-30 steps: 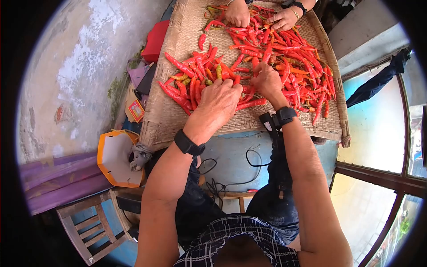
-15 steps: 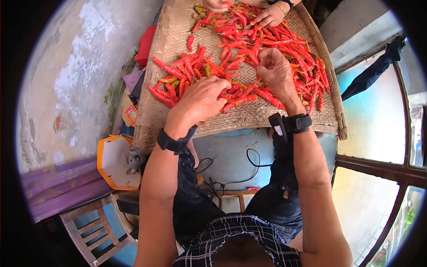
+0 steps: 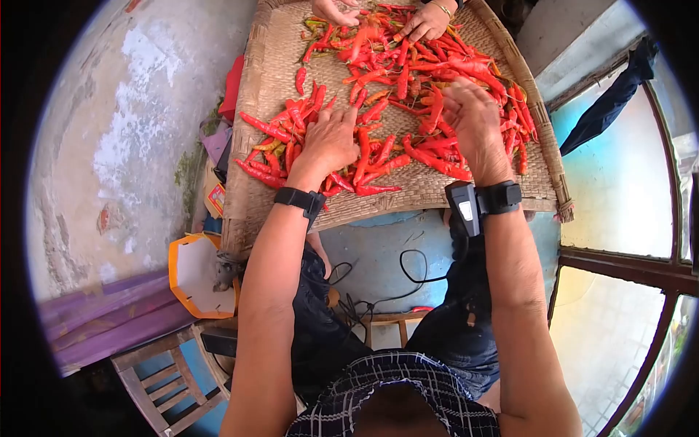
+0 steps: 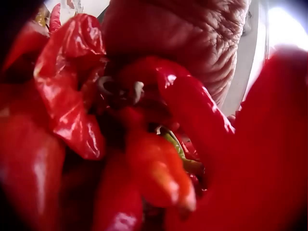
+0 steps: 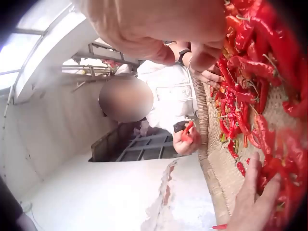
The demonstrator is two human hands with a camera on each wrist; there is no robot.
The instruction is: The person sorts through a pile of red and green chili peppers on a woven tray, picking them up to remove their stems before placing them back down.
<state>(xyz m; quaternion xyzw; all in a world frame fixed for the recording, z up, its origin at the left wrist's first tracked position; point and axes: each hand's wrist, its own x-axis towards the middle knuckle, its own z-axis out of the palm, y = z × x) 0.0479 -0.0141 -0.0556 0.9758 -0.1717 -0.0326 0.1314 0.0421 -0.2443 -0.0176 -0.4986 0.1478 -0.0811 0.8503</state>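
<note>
Across a woven tray (image 3: 282, 44), whose rim (image 5: 203, 103) probably contains them, red peppers (image 3: 441, 164) form two heaps; the left hand (image 3: 331, 140) rests spread on one, perhaps steadying it; the right hand (image 3: 478, 127), fingers loosely extended, hovers above the other.

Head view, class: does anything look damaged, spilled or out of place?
Yes: a small red thing, perhaps a stray pepper, shows beyond the woven tray, apart from the heaped peppers; the left wall looks blotchy.
</note>
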